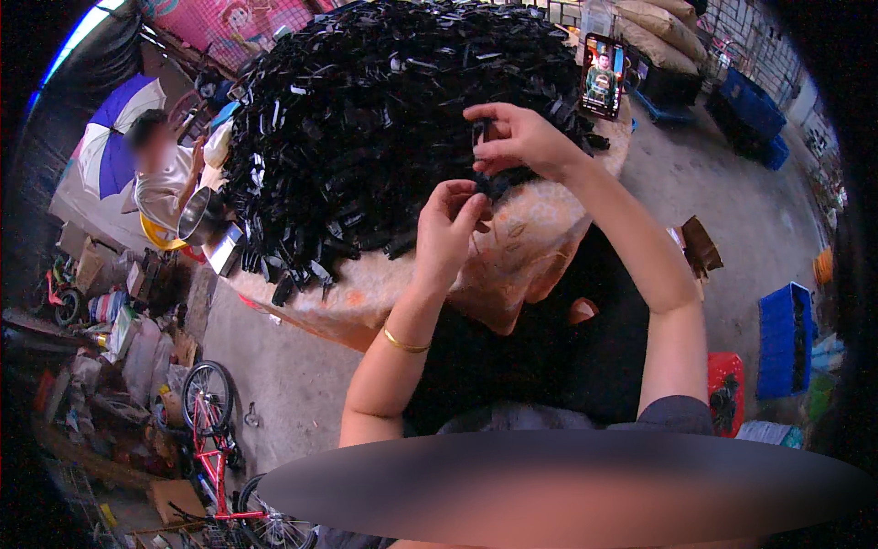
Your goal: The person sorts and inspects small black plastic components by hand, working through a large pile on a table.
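Observation:
A large heap of small, glossy black strip-like pieces [357,137] covers most of the table. Over its near right edge, my right hand [529,142] grips a short black piece [479,134] between thumb and fingers. Just below and to the left, my left hand [446,227] is closed in a pinch at the cloth's edge. What its fingertips hold, if anything, is too small and hidden to name. More dark pieces lie between the two hands.
An orange-patterned tablecloth [361,306] hangs over the front. A phone [603,77] stands at the far right. Across the table on the left sits another person [165,178], beside a metal pot [201,218]. A red bicycle [215,471] and blue crates [784,339] are on the floor.

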`<state>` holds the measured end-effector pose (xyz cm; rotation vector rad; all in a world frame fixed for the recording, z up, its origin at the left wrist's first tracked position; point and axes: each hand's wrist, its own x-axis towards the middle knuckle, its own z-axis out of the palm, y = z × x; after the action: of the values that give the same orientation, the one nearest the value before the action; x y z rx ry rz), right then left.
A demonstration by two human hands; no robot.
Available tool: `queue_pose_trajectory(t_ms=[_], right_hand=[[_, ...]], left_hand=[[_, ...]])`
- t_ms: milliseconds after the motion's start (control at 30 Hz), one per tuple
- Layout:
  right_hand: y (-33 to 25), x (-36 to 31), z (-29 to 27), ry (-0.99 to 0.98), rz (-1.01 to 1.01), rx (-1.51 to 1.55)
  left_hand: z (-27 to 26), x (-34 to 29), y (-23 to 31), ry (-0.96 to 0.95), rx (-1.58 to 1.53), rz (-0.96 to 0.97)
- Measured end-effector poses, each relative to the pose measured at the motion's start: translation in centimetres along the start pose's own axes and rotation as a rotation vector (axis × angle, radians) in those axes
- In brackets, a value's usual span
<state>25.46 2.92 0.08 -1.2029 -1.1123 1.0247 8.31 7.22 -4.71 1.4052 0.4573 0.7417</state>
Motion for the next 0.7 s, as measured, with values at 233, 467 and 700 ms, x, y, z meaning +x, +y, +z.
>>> queue_pose_trajectory(t_ms=[233,467,700], right_hand=[[0.9,-4.4,1.9,0.051,-0.097,0.209],[1.9,-5.6,2.5,0.104,0.012,0.187],[0.5,-6.3,2.6,0.025,0.081,0.562]], left_hand=[[-0.5,0.2,0.0,0.031,-0.184,0.007],[0.0,-0.2,0.2,0.055,-0.321,0.179],[-0.1,-0.4,0.3,0.025,-0.492,0.194]])
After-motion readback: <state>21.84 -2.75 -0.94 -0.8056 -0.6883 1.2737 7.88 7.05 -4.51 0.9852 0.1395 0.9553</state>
